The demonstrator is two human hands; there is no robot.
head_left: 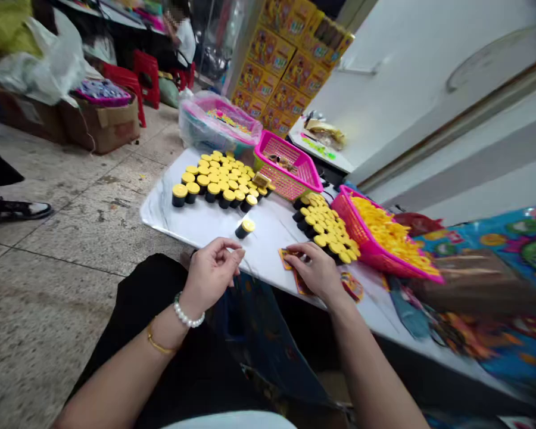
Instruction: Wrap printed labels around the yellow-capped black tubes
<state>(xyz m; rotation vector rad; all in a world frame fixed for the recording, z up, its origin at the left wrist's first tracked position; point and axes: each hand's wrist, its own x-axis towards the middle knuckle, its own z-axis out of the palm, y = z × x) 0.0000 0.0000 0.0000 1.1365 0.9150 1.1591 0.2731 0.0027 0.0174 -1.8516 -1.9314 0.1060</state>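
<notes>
My left hand is raised near the table's front edge, its thumb and fingers pinched together; whatever is between them, I cannot make out. My right hand rests over small orange printed labels, its thumb and fingertips at one printed label. Between the hands and the rows stands a single black canister with a yellow lid. More lidded canisters stand packed behind it, and another group is to the right. A round-edged printed piece lies beside my right wrist.
A pink basket of yellow pieces stands on the right of the white table. Behind are another pink basket, a plastic-wrapped tub and stacked yellow boxes. A person sits far back; a foot shows at left.
</notes>
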